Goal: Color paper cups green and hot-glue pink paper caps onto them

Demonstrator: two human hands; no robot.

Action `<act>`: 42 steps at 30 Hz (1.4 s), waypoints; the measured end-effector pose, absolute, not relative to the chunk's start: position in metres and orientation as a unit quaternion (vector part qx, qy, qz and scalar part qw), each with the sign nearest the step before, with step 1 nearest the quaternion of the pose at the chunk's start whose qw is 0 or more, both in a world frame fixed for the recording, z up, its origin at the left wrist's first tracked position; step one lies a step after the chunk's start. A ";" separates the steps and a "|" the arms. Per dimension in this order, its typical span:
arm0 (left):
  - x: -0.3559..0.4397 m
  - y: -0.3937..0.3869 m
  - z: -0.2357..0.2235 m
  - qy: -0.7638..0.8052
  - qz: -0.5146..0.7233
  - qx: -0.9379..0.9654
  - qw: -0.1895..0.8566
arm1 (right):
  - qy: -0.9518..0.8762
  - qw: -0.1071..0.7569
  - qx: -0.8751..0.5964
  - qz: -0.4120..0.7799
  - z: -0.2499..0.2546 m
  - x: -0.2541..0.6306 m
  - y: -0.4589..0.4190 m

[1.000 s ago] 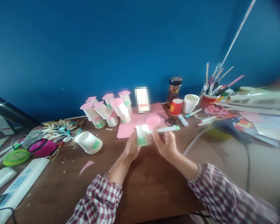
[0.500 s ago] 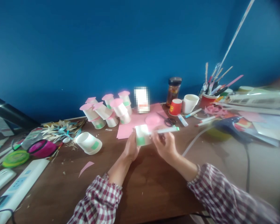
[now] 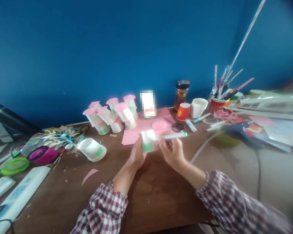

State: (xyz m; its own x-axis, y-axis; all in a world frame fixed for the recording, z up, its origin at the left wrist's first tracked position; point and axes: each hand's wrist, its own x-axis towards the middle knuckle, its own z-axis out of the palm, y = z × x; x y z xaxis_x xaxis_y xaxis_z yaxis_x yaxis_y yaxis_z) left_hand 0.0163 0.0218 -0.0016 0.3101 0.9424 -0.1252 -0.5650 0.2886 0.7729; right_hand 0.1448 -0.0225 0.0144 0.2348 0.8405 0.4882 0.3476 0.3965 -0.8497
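Slid slightly left in the frame since a second ago, hardly changed in pose

Holding the cup [image 3: 148,138] at the centre of the frame, clasped in the left hand [image 3: 137,154] with fingers curled against its left side. Showing a green patch low on it. Pinching the pen [image 3: 172,136] between thumb and fingers of the right hand [image 3: 174,152], just right of centre, slanted slightly up to the right with the green end outward. Cannot tell, because of blur, whether touching the cup with the other end.

Just beyond the hands, showing pink paper [image 3: 133,133] on the desk [image 3: 156,201], with a pink disc [image 3: 159,123] on top and scissors [image 3: 177,127] at the right edge. Right of centre, showing a red cup [image 3: 183,112], a white cup [image 3: 199,109] and a dark-lidded jar [image 3: 181,97]; farther right, a red holder [image 3: 218,105] full of sticks [image 3: 215,77]. Left of centre, showing two layers of stacked cups [image 3: 107,116] with pink tops, and nearer, a second cup [image 3: 88,150] with rim toward the upper left. Toward the lower left, showing a pink scrap [image 3: 89,175], a power strip [image 3: 26,187] and a magenta pouch [image 3: 44,155].
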 end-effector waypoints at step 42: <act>0.012 0.023 -0.005 0.311 0.490 0.341 0.740 | -0.464 0.703 -0.445 0.304 0.011 0.146 -0.010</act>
State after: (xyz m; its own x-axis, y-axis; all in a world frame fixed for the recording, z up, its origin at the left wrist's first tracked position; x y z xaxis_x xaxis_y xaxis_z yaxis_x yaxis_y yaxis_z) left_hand 0.0120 0.0234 -0.0047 0.3265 0.9369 -0.1252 -0.5130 0.2869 0.8090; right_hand 0.1459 -0.0098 0.0114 0.3836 0.8409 0.3816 -0.0145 0.4187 -0.9080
